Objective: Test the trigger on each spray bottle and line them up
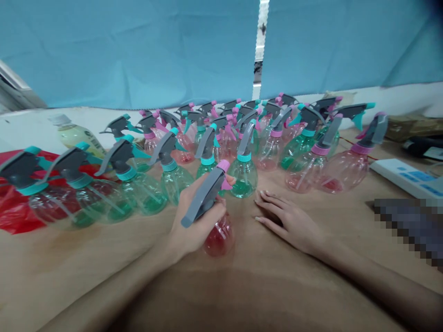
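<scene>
My left hand (194,221) is wrapped round the neck of a pink spray bottle (219,235) with a grey trigger head and pink nozzle, which stands on the brown table (242,286) in front of me. Just to its right, my right hand (289,221) lies flat on the table, fingers stretched out and together, holding nothing. Its fingertips point toward a green spray bottle (243,177) with a teal collar, a short gap away.
Several pink and green spray bottles crowd the back of the table in rows. A red plastic bag (14,212) lies at the left, a pale drink bottle (74,133) behind it. A white power strip (408,177) sits at the right. A blue curtain hangs behind.
</scene>
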`<state>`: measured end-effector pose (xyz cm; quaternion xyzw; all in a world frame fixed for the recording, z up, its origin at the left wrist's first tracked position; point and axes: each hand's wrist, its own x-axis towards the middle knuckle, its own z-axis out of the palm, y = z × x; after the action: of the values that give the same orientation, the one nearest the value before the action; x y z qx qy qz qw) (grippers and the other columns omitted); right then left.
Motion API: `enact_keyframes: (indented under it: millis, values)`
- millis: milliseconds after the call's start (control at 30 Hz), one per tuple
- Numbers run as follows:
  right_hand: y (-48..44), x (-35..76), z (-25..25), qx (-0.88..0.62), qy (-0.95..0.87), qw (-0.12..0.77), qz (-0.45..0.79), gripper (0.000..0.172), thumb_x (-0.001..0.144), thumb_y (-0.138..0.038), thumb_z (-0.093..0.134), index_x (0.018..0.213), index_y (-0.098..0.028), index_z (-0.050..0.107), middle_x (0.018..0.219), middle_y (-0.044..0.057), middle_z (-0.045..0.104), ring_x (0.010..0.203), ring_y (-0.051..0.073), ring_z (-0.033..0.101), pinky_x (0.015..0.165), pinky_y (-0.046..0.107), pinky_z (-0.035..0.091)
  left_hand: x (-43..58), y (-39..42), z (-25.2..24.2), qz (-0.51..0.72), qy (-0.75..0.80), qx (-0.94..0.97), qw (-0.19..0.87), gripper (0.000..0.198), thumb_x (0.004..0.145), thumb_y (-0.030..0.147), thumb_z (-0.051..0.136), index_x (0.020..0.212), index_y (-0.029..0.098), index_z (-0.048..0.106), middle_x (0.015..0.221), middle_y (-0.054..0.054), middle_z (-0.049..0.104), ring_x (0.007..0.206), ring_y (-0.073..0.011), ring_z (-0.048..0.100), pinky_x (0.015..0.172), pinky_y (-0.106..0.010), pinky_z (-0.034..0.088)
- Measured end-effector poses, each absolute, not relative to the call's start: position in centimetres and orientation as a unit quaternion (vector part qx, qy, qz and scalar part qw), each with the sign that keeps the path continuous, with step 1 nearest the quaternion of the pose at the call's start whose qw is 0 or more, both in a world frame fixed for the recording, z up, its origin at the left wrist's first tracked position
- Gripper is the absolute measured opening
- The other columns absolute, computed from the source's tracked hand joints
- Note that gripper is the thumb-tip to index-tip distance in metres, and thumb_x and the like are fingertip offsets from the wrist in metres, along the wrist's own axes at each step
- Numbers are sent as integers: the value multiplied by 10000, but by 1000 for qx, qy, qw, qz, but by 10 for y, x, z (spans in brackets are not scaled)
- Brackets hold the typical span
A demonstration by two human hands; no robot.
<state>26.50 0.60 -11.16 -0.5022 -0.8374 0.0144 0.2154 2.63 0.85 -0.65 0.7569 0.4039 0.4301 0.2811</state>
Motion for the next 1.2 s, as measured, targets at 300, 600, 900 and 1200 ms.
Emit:
enact_keyframes:
  millis: [300, 600, 900, 1200]
  values:
    - [5, 265, -109, -500, -840, 208, 21, 501, 925, -477, 414, 1282, -149, 540, 1396, 126, 469, 1309, 266, 400, 1071, 454, 360, 26, 10, -7, 426, 410, 762, 265, 274, 754, 180, 507, 991, 280, 603, 693, 31, 562, 611, -156, 529, 582, -276, 436]
    - [5, 265, -109, -501, -839, 211, 23, 499, 925, -482, 412, 1280, -157, 543, 1383, 125, 485, 1303, 265, 410, 1067, 454, 364, 26, 10, -8, 422, 413, 765, 258, 288, 777, 185, 500, 1026, 290, 599, 692, 31, 553, 613, -158, 527, 607, -285, 448]
    - [6, 266, -111, -505, -839, 201, 26, 517, 925, -500, 398, 1297, -165, 525, 1406, 115, 460, 1312, 259, 397, 1073, 454, 352, 26, 8, -7, 415, 427, 765, 245, 265, 775, 201, 512, 1005, 306, 592, 708, 35, 547, 624, -156, 545, 600, -279, 458]
    - [5, 266, -109, -501, -838, 215, 30, 496, 920, -487, 422, 1291, -177, 530, 1393, 112, 475, 1306, 267, 404, 1063, 475, 363, 26, 9, -5, 423, 406, 764, 268, 109, 753, 206, 513, 836, 259, 560, 689, 26, 540, 599, -147, 516, 569, -277, 444]
